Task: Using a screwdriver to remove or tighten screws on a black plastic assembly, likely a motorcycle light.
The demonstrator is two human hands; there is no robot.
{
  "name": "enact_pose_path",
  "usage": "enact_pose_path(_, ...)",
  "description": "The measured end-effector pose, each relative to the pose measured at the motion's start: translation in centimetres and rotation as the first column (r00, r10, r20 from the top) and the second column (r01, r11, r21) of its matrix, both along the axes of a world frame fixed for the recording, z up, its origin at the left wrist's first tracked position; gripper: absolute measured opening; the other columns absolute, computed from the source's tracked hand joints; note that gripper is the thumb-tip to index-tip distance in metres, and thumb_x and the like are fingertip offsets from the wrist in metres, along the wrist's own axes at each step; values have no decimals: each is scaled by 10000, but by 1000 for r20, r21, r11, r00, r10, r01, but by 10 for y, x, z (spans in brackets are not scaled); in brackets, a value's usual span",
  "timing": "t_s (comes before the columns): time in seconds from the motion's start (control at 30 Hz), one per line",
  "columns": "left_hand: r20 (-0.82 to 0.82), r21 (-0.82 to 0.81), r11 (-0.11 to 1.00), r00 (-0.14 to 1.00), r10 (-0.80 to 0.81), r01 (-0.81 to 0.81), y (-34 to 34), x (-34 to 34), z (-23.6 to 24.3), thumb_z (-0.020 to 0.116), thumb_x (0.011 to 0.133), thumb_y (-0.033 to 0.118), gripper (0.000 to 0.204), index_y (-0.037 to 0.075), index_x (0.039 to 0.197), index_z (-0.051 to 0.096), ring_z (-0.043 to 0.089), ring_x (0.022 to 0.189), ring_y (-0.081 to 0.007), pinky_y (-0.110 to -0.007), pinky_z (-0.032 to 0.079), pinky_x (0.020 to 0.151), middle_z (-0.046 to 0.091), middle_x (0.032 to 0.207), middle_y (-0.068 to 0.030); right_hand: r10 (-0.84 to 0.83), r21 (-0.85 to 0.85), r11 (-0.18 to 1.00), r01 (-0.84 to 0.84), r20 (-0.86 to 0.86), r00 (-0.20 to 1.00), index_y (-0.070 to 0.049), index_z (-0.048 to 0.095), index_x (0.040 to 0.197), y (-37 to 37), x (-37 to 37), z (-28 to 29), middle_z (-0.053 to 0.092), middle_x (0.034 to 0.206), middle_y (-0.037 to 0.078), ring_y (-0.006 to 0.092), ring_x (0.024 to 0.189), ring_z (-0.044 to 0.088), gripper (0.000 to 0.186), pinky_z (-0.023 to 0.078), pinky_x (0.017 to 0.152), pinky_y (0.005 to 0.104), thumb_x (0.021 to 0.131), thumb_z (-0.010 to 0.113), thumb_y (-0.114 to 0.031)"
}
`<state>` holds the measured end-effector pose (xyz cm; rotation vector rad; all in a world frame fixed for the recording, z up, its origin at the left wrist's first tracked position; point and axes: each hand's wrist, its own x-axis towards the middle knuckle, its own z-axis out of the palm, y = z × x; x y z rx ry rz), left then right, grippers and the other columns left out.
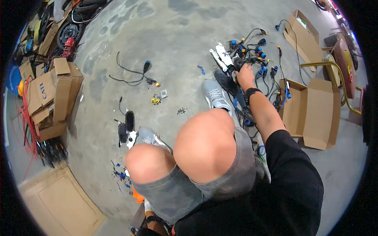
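Cable heap [261, 54]: tangled; one lead [147, 67] lies apart. Your right hand [245, 76] curls at heap's edge, grip unclear; left hand [148, 207], cannot tell.

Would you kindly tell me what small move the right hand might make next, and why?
I would probably ease the black round part gently upward rather than sideways: the right hand appears to be touching it, and blue-ended cables lie crowded close by, so a quick sideways tug might drag some along.
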<state>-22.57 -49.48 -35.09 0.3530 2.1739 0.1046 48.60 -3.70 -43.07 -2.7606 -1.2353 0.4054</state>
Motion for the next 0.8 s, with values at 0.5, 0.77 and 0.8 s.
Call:
enact_pose_path(0.5,-20,35,998,998,62,-61,-25,4,12,579,928,252,248,29,996,662,583,668,-140,-314,477,625,637,749,-61,55,30,998,-54,-61,997,-43,548,1270,7,15,-3,613,1175,194,391,1080,609,549,504,871,476,856,715,-363)
enact_pose_path(0.77,3,151,988,1000,13,-13,-18,-5,3,578,931,250,246,29,995,663,582,670,-139,-315,476,633,638,748,-62,136,399,908,-127,8,991,-4,635,1152,-23,43,5,690,951,215,410,922,647,505,506,822,461,828,731,-380)
enact_pose_path(0.8,-5,191,982,1000,8,-7,-22,-15,1,578,931,250,245,29,995,663,582,670,-139,-315,476,633,638,747,-62,132,414,902,-123,8,991,-4,635,1152,-24,40,16,690,951,215,410,922,647,505,506,822,461,828,731,-380)
